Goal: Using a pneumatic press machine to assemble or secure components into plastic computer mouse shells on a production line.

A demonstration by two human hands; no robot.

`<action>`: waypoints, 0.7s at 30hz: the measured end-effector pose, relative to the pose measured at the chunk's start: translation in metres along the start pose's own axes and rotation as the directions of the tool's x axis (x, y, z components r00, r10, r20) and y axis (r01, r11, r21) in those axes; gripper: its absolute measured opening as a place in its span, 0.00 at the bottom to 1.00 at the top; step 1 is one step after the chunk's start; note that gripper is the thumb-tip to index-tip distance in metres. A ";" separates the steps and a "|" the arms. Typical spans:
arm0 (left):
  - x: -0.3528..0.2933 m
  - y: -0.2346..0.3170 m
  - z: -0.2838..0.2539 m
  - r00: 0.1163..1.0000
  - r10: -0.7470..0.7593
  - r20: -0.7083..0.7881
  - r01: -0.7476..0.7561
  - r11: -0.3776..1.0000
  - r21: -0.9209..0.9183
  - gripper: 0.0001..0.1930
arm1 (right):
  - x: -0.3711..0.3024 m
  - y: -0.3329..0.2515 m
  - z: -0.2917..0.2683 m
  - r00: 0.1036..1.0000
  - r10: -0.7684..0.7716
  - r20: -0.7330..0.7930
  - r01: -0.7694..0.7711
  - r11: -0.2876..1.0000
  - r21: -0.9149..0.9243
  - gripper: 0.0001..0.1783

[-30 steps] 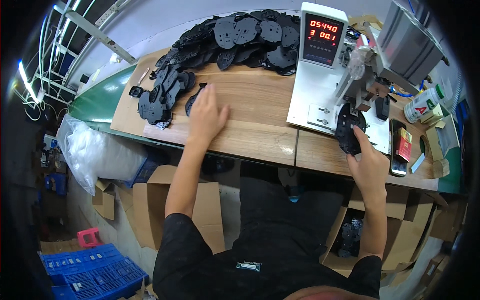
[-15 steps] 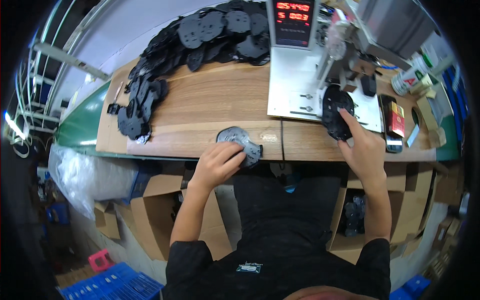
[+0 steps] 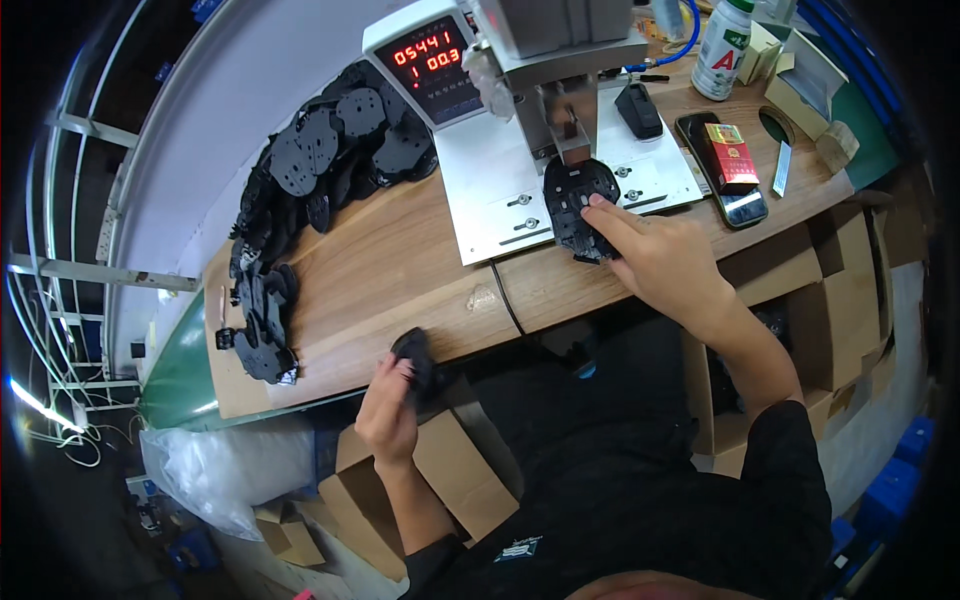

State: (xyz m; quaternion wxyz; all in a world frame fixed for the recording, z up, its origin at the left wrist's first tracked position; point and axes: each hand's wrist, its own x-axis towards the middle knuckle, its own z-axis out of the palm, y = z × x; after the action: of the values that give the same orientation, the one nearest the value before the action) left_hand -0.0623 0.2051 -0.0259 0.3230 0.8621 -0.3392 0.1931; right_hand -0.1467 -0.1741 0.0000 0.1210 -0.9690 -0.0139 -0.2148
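My right hand [image 3: 665, 262] grips the near end of a black oval plastic housing [image 3: 580, 200], thumb and fingers closed on it. That housing lies on the white base plate [image 3: 482, 215] of a bench press, beneath the press's metal head [image 3: 568, 120]. At the table's front edge, my left hand [image 3: 388, 412] is closed on a dark plastic plate [image 3: 414, 356], which stands tilted and smeared by motion. Part of this plate is hidden by the fingers.
Dark plastic plates [image 3: 305, 150] are heaped along the back and left of the wooden table [image 3: 380, 270]. A red-lit display box [image 3: 425, 60] stands beside the press. On the right lie a phone [image 3: 745, 208], a red box [image 3: 731, 155] and a white bottle [image 3: 722, 52]. Cardboard boxes [image 3: 465, 462] stand below.
The view has turned and shifted right. My left hand has lifted and tilted its plate at the table edge. The housing in my right hand now sits under the press head.
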 end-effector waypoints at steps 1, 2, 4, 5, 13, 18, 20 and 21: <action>0.015 0.006 0.002 0.980 0.195 0.028 -0.193 0.978 -0.078 0.12 | 0.000 0.003 0.000 1.000 -0.006 -0.015 0.006 1.000 0.009 0.30; 0.030 0.015 0.006 0.924 0.381 0.042 -0.371 0.916 -0.156 0.09 | 0.002 0.008 -0.005 1.000 -0.001 -0.026 0.001 1.000 0.011 0.30; 0.060 0.039 0.029 0.872 0.489 -0.001 -0.468 0.835 -0.289 0.06 | 0.005 0.017 -0.028 0.991 0.136 0.000 -0.131 0.956 0.262 0.23; 0.076 0.049 0.041 0.828 0.560 -0.005 -0.534 0.787 -0.310 0.07 | 0.001 0.022 -0.042 0.981 0.192 0.007 -0.184 0.924 0.334 0.20; 0.156 0.078 0.135 0.611 0.792 -0.011 -0.782 0.601 -0.167 0.15 | -0.180 0.039 -0.057 0.835 0.544 -0.085 -0.441 0.753 0.488 0.19; 0.160 0.073 0.151 0.687 0.726 0.035 -0.713 0.682 -0.162 0.16 | -0.326 0.064 -0.030 0.361 0.927 0.102 -0.908 0.325 0.263 0.16; 0.157 0.074 0.149 0.700 0.710 0.081 -0.694 0.703 -0.157 0.16 | -0.378 0.082 -0.009 0.287 0.951 0.117 -0.950 0.267 0.160 0.18; 0.157 0.073 0.151 0.702 0.708 0.078 -0.693 0.704 -0.156 0.16 | -0.399 0.090 0.003 0.423 0.904 0.060 -0.906 0.422 0.025 0.20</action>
State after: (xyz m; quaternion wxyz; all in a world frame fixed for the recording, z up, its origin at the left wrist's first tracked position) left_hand 0.0117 -0.0117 -0.0163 0.2509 0.6590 -0.6728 0.2240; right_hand -0.5001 -0.2507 -0.1901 0.2431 -0.8251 0.5005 -0.0976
